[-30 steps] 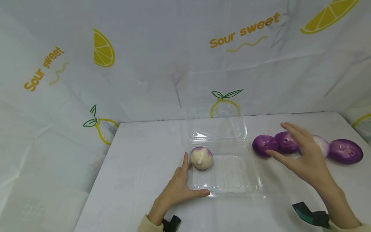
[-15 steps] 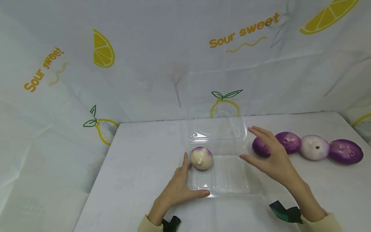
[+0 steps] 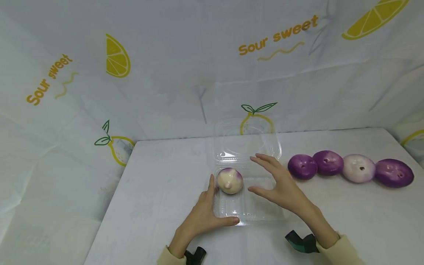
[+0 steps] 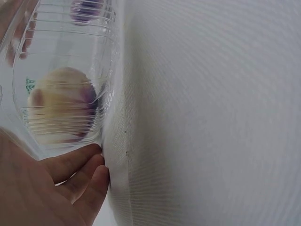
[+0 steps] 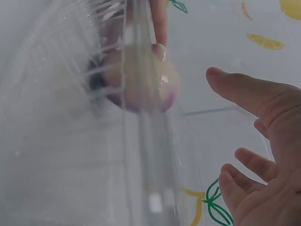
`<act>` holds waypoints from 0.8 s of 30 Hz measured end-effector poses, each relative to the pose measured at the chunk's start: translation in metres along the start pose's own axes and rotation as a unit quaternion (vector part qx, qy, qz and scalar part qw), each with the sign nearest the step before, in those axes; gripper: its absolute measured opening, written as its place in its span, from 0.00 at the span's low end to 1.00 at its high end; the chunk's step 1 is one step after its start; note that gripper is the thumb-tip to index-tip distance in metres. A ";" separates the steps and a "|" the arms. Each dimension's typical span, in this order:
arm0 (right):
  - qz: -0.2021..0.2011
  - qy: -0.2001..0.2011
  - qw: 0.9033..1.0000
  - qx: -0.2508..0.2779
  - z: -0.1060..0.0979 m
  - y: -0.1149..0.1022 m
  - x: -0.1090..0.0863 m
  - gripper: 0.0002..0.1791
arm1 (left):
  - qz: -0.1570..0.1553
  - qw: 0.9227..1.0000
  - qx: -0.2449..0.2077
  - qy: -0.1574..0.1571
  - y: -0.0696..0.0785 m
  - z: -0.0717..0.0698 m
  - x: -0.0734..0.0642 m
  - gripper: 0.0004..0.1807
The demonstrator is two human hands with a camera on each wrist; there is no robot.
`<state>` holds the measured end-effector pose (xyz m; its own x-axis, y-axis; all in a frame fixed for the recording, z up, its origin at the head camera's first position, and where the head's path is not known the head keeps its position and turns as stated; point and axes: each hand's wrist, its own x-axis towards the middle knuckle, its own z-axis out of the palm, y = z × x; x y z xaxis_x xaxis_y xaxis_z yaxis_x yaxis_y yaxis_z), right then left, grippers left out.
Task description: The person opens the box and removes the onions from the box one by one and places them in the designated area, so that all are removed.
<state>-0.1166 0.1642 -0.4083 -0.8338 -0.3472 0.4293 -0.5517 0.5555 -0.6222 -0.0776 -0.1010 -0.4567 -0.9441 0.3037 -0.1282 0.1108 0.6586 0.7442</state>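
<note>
A clear plastic clamshell box (image 3: pixel 246 217) lies on the table with its lid (image 3: pixel 246 145) raised at the back. In its left part sits a cream-and-purple onion (image 3: pixel 230 181), pointed tip towards the front. My left hand (image 3: pixel 203 213) rests against the box's front left corner, fingers along the left side and thumb along the front edge. In the left wrist view, the fingertips (image 4: pixel 96 162) touch the clear wall. My right hand (image 3: pixel 279 186) is over the right part of the box, fingers spread apart, nothing between them. The right wrist view shows the onion (image 5: pixel 141 80) through the plastic.
To the right of the box lies a row of several onions: a purple one (image 3: pixel 302 167), another purple one (image 3: pixel 328 163), a whitish one (image 3: pixel 359 168) and a dark purple one (image 3: pixel 394 173). A white printed cloth (image 3: pixel 179 73) hangs behind the table.
My right hand has moved left from above the row of onions to over the box, uncovering the row. The left hand and the onion in the box have stayed in place.
</note>
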 end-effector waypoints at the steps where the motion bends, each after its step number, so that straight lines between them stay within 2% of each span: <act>1: -0.001 -0.008 1.000 0.005 0.003 -0.001 0.001 0.46 | 0.001 1.000 0.001 0.000 0.000 0.000 0.000 0.79; 10: -0.013 -0.049 0.998 0.023 0.031 -0.001 0.008 0.46 | 0.002 1.000 -0.001 0.002 -0.001 0.000 -0.001 0.78; 15: -0.004 -0.063 0.997 0.037 0.042 -0.002 0.010 0.44 | 0.004 1.000 -0.001 0.001 -0.001 0.000 -0.001 0.78; 24: 0.016 -0.064 0.997 0.032 0.052 -0.006 0.015 0.44 | 0.006 1.000 -0.002 0.000 -0.001 0.000 -0.001 0.78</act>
<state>-0.1268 0.1165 -0.4327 -0.8449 -0.4259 0.3237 -0.5213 0.5199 -0.6767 -0.0765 -0.1021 -0.4567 -0.9427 0.3114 -0.1199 0.1203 0.6523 0.7484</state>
